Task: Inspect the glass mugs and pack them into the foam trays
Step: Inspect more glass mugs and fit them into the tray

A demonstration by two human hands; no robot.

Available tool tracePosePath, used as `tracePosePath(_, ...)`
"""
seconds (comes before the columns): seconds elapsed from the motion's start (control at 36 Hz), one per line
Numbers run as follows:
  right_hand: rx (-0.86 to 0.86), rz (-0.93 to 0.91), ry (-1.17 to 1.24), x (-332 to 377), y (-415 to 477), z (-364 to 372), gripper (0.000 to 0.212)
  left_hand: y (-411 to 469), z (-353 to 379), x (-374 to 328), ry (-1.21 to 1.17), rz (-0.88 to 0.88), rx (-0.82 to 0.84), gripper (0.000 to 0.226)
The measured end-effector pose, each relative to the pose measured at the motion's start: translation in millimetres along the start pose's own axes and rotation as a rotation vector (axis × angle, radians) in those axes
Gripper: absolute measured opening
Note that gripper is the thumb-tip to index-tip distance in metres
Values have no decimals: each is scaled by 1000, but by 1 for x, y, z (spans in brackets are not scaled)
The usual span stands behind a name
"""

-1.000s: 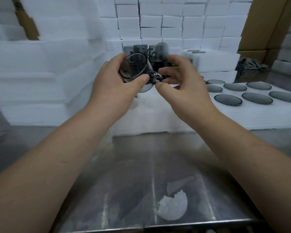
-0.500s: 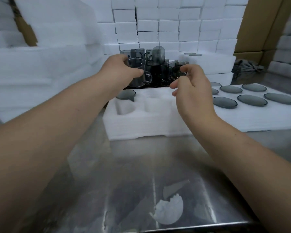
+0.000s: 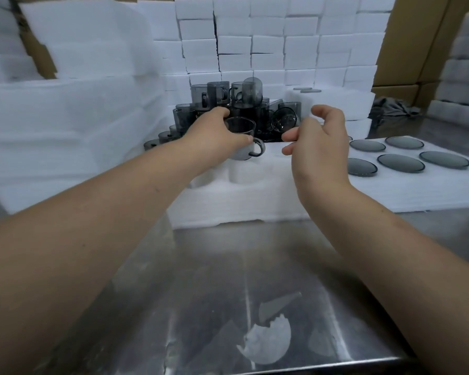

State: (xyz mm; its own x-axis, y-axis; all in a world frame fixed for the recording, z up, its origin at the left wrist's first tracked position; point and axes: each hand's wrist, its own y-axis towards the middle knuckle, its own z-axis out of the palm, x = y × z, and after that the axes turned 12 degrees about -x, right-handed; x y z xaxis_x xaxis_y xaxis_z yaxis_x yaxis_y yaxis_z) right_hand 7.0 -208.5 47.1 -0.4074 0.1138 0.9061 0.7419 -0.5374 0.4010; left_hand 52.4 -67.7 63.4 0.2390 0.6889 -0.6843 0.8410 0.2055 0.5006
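Steel tabletop (image 3: 228,266) | white foam tray (image 3: 255,204) at its far side, pile of smoky mugs (image 3: 228,101) behind | left hand (image 3: 214,136) wraps one glass mug (image 3: 241,128) above a tray pocket | right hand (image 3: 320,139) nearby, loosely curled, empty | mug likely light, rigid, slick, breakable: grip body or handle.

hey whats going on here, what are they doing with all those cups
A person is packing smoked glass mugs into foam. Their left hand grips one mug upright, just above a pocket of the white foam tray. The right hand hovers beside it, fingers loosely curled, holding nothing. A pile of mugs waits behind the tray, and dark glass discs lie on foam to the right.
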Motion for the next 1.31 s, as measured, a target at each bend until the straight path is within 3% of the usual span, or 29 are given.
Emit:
tracePosePath(0.08, 8, 4, -7, -1, 0, 0, 26, -2, 3, 6, 1, 10, -1, 70)
tracePosePath(0.47, 48, -2, -20, -3, 0, 1, 24, 1, -6, 2, 73, 3, 164, 63)
tracePosePath(0.64, 53, -2, -21, -3, 0, 2, 23, -1, -8, -7, 168, 22, 325, 27)
tracePosePath(0.75, 55, 0, -23, -3, 0, 2, 22, -6, -4, -12, 216, 135, 291, 29)
tracePosePath(0.86, 57, 6, -17, -3, 0, 2, 23, -14, -1, -16, 317, 262, 338, 47)
tracePosePath(1.31, 87, -40, -63, -2, -2, 2, 22, -24, 5, -11, 545, 184, 532, 55)
